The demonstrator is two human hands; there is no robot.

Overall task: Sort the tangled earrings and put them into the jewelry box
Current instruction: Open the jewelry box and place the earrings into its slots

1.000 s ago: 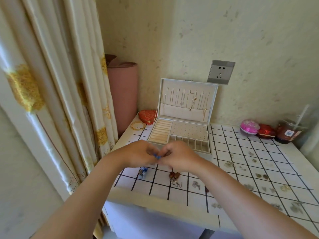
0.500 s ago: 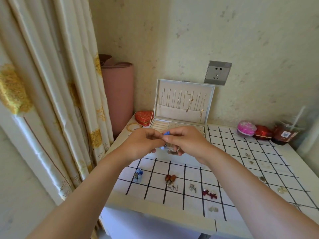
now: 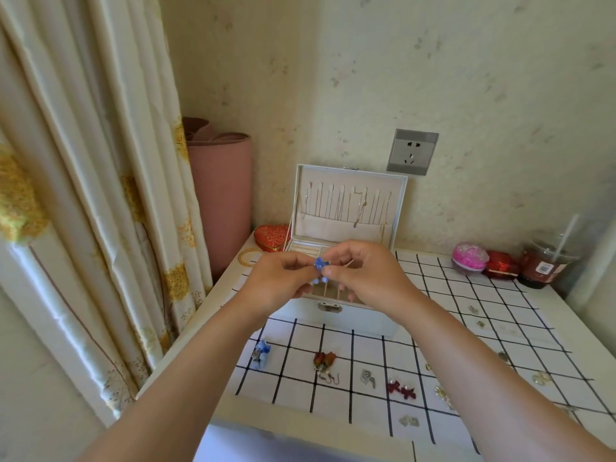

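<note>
Fingertips [image 3: 328, 271] of both hands pinch a blue earring [image 3: 320, 263] at frame centre, above the open jewelry box [image 3: 346, 315]. Pulled too hard, it could slip and drop.

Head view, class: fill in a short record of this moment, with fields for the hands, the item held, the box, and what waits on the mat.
hands: left hand and right hand both pinch one item between them
held item: blue earring, pale beads hanging below it
box: jewelry box, lid open and upright, chains hanging inside the lid
on the mat: second blue earring, brown earrings, dark red bow earrings and other small pieces on the grid mat
task state: held earring not yet in the box
</note>
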